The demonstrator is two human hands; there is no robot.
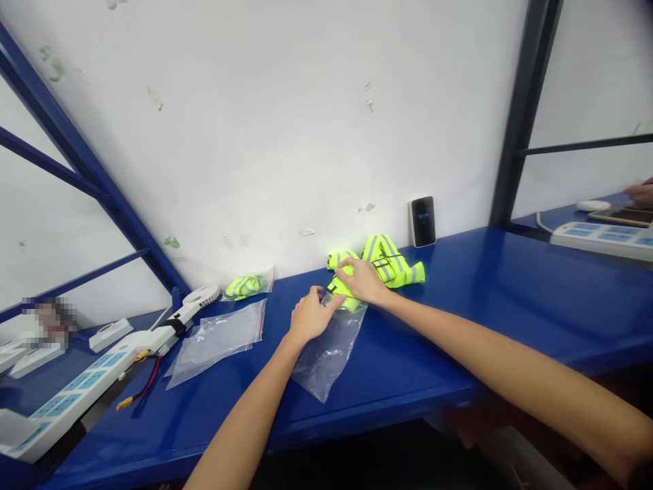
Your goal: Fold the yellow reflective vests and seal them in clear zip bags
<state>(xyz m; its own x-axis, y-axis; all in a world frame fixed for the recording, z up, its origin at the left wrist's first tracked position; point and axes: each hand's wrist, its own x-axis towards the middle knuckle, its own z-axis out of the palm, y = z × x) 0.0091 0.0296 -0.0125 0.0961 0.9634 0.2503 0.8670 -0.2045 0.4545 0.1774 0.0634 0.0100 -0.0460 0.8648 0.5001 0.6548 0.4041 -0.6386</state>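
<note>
My left hand [312,315] is closed on the mouth of a clear plastic zip bag [326,357], which lies towards the table's front edge. My right hand [361,280] grips a folded neon-yellow reflective strap [348,302], whose lower end sits at the bag's opening. Part of this bundle is hidden beneath my fingers. Just behind and to the right are more neon-yellow straps [388,253] with grey stripes, loosely heaped. Further left, a filled zip bag [247,286] with a yellow bundle in it rests against the wall, and flat zip bags [219,337] overlap in front of it.
On the left are a white handheld fan [201,295], a long white power strip [71,401] and a red-black cable [150,378] with yellow connectors. A dark-screened device [423,222] leans at the wall. Another person's hand [641,193] shows at far right, beyond a metal post [520,116].
</note>
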